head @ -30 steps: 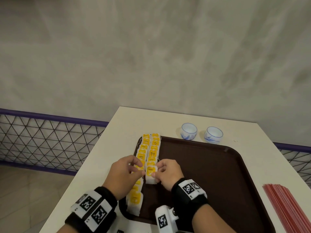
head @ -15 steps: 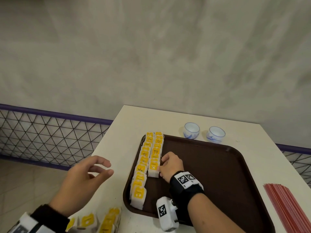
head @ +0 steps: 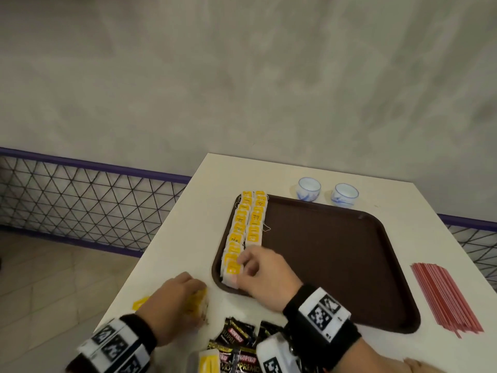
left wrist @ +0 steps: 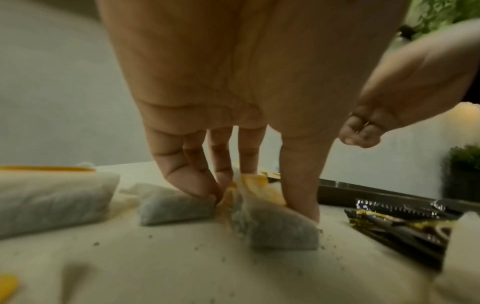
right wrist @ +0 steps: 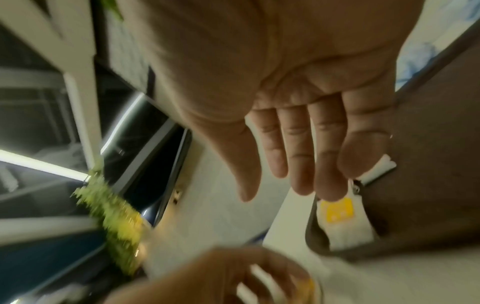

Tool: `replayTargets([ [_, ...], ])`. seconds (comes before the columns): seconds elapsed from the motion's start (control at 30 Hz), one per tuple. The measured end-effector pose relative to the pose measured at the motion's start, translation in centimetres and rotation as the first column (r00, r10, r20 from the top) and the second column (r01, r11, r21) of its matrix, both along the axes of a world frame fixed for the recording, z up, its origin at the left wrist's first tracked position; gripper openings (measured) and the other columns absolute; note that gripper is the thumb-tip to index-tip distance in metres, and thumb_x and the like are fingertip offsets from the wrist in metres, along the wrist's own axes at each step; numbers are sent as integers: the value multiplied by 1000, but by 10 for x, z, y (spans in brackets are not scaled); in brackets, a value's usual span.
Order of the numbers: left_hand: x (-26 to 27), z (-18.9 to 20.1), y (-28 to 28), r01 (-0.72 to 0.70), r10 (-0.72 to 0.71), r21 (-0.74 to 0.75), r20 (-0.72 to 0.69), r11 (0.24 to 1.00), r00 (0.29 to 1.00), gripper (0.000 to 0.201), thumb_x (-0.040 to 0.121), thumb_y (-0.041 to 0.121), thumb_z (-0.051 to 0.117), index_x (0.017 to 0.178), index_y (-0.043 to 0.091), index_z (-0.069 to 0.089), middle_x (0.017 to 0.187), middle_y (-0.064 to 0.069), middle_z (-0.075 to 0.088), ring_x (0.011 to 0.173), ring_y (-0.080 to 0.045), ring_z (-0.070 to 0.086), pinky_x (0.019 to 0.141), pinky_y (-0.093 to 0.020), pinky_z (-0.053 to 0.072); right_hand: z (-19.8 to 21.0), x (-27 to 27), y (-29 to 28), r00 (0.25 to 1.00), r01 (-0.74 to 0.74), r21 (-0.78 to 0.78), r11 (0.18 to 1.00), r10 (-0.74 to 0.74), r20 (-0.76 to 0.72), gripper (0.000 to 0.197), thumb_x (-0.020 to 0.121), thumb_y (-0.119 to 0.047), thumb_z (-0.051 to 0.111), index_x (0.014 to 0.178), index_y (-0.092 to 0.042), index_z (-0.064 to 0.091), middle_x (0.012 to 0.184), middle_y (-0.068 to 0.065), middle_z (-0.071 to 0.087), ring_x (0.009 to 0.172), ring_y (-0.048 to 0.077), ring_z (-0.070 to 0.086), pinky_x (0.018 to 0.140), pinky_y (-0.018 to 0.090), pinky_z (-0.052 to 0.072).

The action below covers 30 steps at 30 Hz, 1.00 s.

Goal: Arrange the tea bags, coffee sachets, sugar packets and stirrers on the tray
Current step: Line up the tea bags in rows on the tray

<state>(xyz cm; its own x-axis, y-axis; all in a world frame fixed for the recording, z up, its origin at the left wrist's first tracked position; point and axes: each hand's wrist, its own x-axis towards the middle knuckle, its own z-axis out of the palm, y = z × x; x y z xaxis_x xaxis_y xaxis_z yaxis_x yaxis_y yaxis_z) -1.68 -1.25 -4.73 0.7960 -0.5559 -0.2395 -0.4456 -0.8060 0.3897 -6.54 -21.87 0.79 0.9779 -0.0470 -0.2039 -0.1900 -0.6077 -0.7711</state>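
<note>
Two rows of yellow-tagged tea bags (head: pixel 248 224) lie along the left side of the brown tray (head: pixel 336 254). My right hand (head: pixel 243 265) reaches in with straight fingers, and its fingertips (right wrist: pixel 330 191) touch the nearest tea bag (right wrist: pixel 337 214) at the tray's front left corner. My left hand (head: pixel 193 289) is on the table in front of the tray, its fingers (left wrist: pixel 298 191) pointing down onto loose tea bags (left wrist: pixel 275 224). The thumb stays apart from them. Black coffee sachets (head: pixel 239 337) lie near my right wrist. Red stirrers (head: pixel 446 297) lie right of the tray.
Two small white and blue cups (head: pixel 309 188) stand behind the tray on the white table (head: pixel 188 238). Another loose tea bag (left wrist: pixel 52 197) lies left of my hand. Tea crumbs dot the table there. A wire fence and floor lie beyond the table's left edge.
My left hand has come back from beyond the table's left side and dropped onto the loose tea bags. My right hand slid from the second row's end to the nearest bag of the left row.
</note>
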Motion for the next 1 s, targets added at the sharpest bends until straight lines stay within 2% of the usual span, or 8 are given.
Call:
replayTargets([
  [0.13,-3,-1,-5,-17,16,33,32,999,999,29,76,29,67,97,36,49,95,12,43,92,-12,48,76,-18,35,-13,-28,38,946,-310,-257,915,270,-179,36,79,-39,71,109,-26,56,104,0,64,95,19,61,80,32,49],
  [0.23,-5,2,-5,-32,31,22,17,999,999,31,77,22,63,74,40,39,85,15,37,90,-11,46,74,-17,34,-24,-36,53,906,-418,-378,826,349,-239,46,82,-32,69,122,-15,52,120,11,57,113,30,52,90,39,46],
  [0.37,-8,5,4,-140,133,-141,-58,980,989,38,72,20,75,72,42,44,92,12,46,83,-7,47,66,-10,41,-28,-39,60,914,-404,-451,796,331,-236,49,85,-31,68,127,-12,50,128,12,50,120,32,43,99,45,41],
  [0.47,-15,10,9,-313,246,-338,-226,888,943,32,64,9,82,76,27,58,93,3,50,80,-16,52,56,-28,58,-30,-40,56,941,-332,-398,855,274,-196,47,85,-33,68,126,-16,52,127,7,51,121,27,45,100,41,42],
  [0.6,-16,10,13,-430,320,-396,-316,811,893,33,63,-4,80,79,20,63,95,-4,56,83,-24,56,57,-42,60,-28,-42,47,980,-193,-298,935,171,-100,45,83,-39,69,123,-23,55,108,-7,53,114,18,50,95,32,43],
  [0.8,-17,6,7,-295,252,-253,-188,921,949,47,61,28,86,98,32,57,105,9,58,84,-11,56,72,-18,50,-17,-49,37,997,-76,-189,979,79,6,32,85,-40,66,113,-26,58,101,-6,63,92,12,58,81,26,45],
  [0.9,-17,2,4,-274,254,-246,-110,930,961,27,67,21,82,75,32,59,88,8,63,78,-9,58,64,-8,41,-15,-53,34,999,-35,-138,990,37,8,26,84,-39,67,107,-28,60,96,-6,65,84,11,60,82,28,49],
  [1.0,-17,-1,6,-285,277,-256,-68,924,958,32,73,6,70,62,33,58,77,9,64,74,-4,56,59,-5,35,-14,-59,36,998,-61,-147,987,57,-30,32,80,-43,71,106,-27,60,95,-6,65,86,10,60,80,27,49],
])
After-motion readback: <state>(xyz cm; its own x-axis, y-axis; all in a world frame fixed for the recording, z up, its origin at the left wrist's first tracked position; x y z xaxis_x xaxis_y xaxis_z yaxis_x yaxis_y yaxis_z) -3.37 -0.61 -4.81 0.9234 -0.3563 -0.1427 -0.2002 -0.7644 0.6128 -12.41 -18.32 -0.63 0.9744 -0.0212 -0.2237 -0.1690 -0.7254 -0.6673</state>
